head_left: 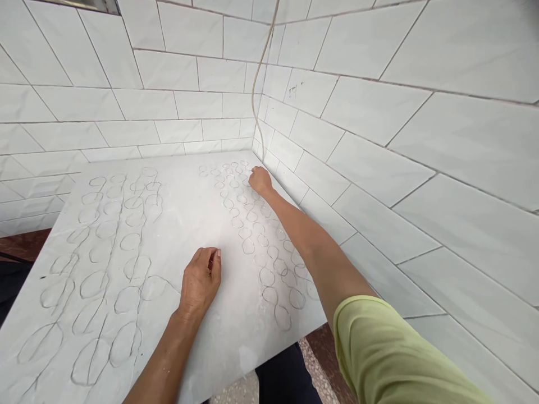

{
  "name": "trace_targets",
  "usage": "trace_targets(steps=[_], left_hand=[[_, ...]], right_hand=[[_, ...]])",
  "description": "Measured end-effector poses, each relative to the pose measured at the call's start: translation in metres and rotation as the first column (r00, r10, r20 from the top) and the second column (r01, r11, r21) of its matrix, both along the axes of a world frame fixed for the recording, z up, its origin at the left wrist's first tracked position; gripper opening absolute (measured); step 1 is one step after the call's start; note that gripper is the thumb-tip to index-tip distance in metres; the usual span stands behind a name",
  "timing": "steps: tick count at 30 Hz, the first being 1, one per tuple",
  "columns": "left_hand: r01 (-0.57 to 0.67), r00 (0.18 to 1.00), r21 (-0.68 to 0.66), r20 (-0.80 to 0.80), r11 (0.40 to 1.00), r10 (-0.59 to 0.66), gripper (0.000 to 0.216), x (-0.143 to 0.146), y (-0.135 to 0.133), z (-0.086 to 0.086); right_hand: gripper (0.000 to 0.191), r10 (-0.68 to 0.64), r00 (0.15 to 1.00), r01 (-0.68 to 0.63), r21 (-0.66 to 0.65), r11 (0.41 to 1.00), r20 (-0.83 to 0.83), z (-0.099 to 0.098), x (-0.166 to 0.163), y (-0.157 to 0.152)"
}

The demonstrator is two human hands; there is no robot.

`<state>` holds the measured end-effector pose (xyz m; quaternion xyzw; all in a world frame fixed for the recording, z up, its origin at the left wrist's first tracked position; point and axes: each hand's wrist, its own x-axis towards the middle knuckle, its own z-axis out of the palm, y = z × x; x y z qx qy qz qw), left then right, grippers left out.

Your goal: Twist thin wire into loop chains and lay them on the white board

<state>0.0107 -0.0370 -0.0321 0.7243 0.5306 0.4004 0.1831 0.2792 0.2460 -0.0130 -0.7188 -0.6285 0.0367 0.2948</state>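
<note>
A large pale tile slab (177,224) lies flat in front of me, marked with rows of thin drawn ovals (126,241) and smaller rings (261,264). My left hand (201,280) rests on the slab's middle, fingers curled under, with nothing visible in it. My right hand (260,180) reaches to the slab's far right corner among the small rings, fingers closed in a pinch on something I cannot make out. A yellow-green sleeve (391,348) covers my right upper arm.
White tiled walls (379,140) meet in a corner just behind the slab. A thin cord (257,84) hangs down that corner. Dark trousers (282,376) and speckled floor show below the slab's near edge. Reddish floor (23,244) lies at the left.
</note>
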Motion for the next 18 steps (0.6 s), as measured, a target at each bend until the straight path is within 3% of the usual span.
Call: trace_targets(steps=[5,18], left_hand=[[0.001,1.0,-0.012,0.004,1.0,-0.001,0.025,0.0,0.001,0.0],[0.013,1.0,-0.005,-0.001,1.0,-0.013,0.024,-0.001,0.001,-0.001]], right_hand=[[0.036,0.044,0.999,-0.044,-0.027,0.999,0.004,-0.001,0.012,-0.006],[0.04,0.306,0.948,-0.304,-0.038,0.952,0.082,0.017,-0.035,-0.037]])
